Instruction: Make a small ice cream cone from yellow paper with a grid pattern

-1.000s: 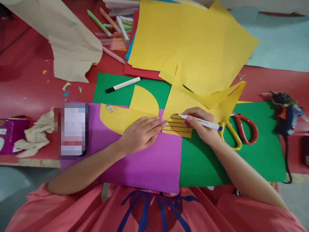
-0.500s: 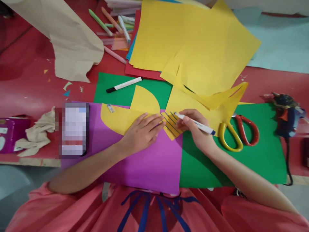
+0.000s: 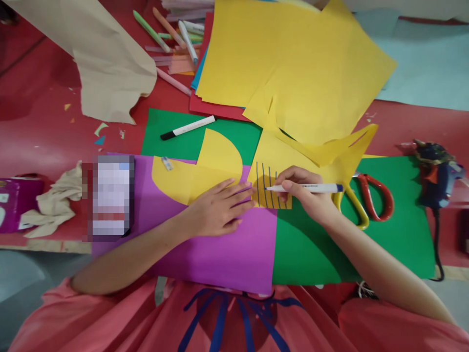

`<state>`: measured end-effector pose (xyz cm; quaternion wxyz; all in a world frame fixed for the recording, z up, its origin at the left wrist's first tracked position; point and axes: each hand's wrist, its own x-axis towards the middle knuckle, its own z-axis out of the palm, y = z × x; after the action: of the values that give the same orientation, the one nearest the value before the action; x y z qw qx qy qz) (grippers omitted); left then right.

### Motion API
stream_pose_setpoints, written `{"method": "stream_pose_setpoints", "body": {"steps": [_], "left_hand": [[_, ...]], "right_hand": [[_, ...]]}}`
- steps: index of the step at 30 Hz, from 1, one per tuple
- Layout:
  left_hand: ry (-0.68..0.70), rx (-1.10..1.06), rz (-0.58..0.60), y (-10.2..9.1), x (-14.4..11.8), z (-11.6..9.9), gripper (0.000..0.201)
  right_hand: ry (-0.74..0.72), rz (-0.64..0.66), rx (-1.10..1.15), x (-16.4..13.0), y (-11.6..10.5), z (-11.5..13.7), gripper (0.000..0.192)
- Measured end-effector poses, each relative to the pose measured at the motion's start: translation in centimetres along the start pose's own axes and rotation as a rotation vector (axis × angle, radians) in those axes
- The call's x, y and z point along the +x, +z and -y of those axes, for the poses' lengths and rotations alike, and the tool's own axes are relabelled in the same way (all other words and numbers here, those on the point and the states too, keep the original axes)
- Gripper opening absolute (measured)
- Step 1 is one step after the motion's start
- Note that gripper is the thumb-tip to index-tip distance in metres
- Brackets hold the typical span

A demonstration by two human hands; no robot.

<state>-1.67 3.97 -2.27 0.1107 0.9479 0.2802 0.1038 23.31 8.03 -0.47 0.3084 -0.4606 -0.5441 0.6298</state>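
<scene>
My right hand (image 3: 309, 200) grips a white marker (image 3: 324, 187) with a blue end, its tip on a small yellow paper piece (image 3: 261, 181) marked with several blue lines. Flat and open, my left hand (image 3: 212, 210) rests with its fingertips at that piece's left edge, also over a larger cut yellow shape (image 3: 176, 178) that lies on purple paper (image 3: 234, 254). Part of the striped piece is covered by my right fingers. Right of my right hand lie scissors (image 3: 377, 205) with one red and one yellow handle, partly hidden.
A black-capped marker (image 3: 190, 128) lies on green paper (image 3: 164, 117). Beyond it is a stack of yellow sheets (image 3: 249, 58). A phone (image 3: 112, 195) with a blurred screen is at left; a glue gun (image 3: 436, 181) with its cord sits at right. Loose pens (image 3: 150, 32) lie farther back.
The striped yellow piece has turned, so its lines now run nearly upright. My right hand has moved slightly right and down with the marker; my left fingers have spread a little.
</scene>
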Motion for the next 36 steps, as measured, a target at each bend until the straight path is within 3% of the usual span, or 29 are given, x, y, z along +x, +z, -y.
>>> {"method": "stream_pose_setpoints", "body": {"steps": [3, 10, 17, 36], "left_hand": [[0.037, -0.035, -0.062, -0.3, 0.0, 0.1, 0.034], [0.055, -0.035, -0.096, -0.4, 0.2, 0.3, 0.025], [0.021, -0.041, -0.100, -0.3, 0.1, 0.2, 0.025], [-0.013, -0.099, -0.108, -0.1, 0.0, 0.3, 0.023]], "right_hand": [[0.005, 0.072, -0.073, 0.0, 0.3, -0.3, 0.023], [-0.018, 0.052, -0.157, 0.0, 0.9, -0.3, 0.023], [-0.171, 0.118, -0.333, 1.1, 1.7, -0.2, 0.030], [-0.245, 0.185, -0.360, 1.4, 2.0, -0.9, 0.031]]}}
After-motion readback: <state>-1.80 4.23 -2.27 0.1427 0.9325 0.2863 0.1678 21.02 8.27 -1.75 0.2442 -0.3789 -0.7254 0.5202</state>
